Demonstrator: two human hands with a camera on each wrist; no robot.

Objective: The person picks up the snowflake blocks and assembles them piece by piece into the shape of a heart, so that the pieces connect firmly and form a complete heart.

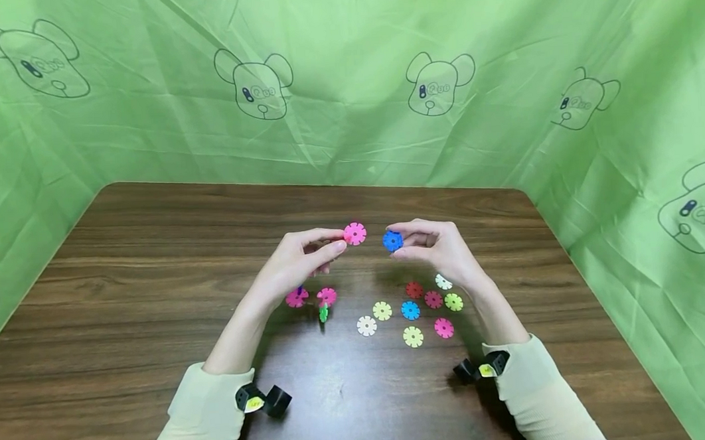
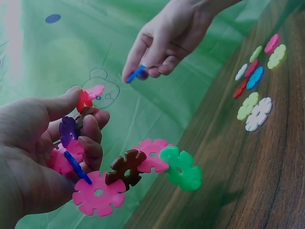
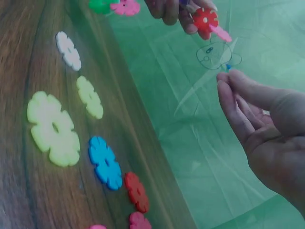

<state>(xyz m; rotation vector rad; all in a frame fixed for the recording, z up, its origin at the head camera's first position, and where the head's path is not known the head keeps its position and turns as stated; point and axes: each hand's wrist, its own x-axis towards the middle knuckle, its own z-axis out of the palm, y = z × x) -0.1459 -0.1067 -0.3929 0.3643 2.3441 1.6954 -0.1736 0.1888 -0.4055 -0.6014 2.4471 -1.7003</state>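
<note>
My left hand pinches one end of a chain of slotted plastic snowflake discs. A pink disc sticks out past its fingertips, joined to a red disc. In the left wrist view the chain curls round below the fingers: a purple disc, a blue one seen edge-on, a large pink disc, a brown disc and a green disc at the far end. A short gap away, my right hand pinches a single blue disc between thumb and fingers. The two discs are apart.
Loose discs lie flat on the wooden table before the right forearm, among them a light blue disc, a red disc, a white disc and several yellow and pink ones. A green curtain surrounds the table's far and side edges.
</note>
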